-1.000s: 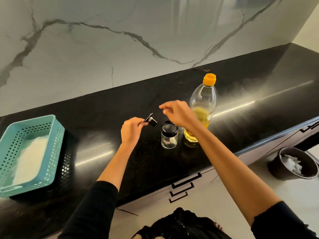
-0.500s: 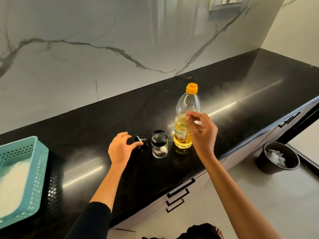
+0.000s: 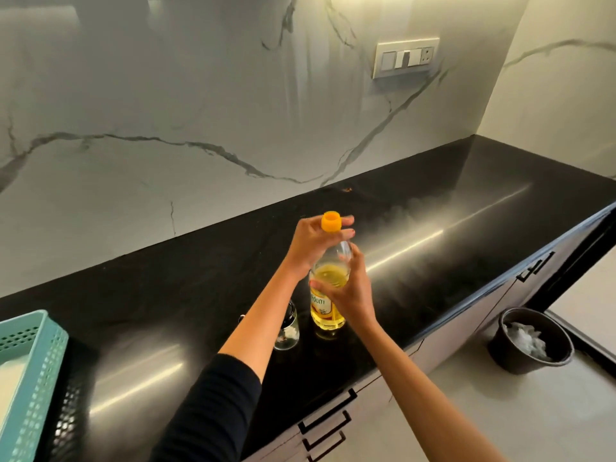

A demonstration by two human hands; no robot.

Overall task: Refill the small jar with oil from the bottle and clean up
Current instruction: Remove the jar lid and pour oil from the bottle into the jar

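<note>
Work surface: a glossy black table (image 3: 433, 228) running left to right, with long streaks of reflected light across it. Behind it stands a white marble wall (image 3: 200, 95) with grey veins, which carries a switch plate (image 3: 405, 56) at upper right. Below the table's front edge are pale drawers with black handles (image 3: 328, 418). The floor (image 3: 466, 411) is light in colour. A dark bin (image 3: 510, 355) holding crumpled white paper stands on it at right. A teal basket (image 3: 36, 378) with something white inside sits at the table's left end, well apart from the work.

The bottle (image 3: 328, 308) stands near the table's front edge with its base on the surface. Its long axis is near vertical and the orange cap (image 3: 331, 222) points up. Yellow oil fills roughly the lower half.

Left hand (image 3: 310, 241): the grip is curled round the cap from the left. Right hand (image 3: 353, 288): the grip is wrapped round the bottle's body at the oil line, just above the label.

The small jar (image 3: 289, 335) stands upright just left of the bottle (its upper part is hidden by the left forearm). Neither hand touches it.
</note>
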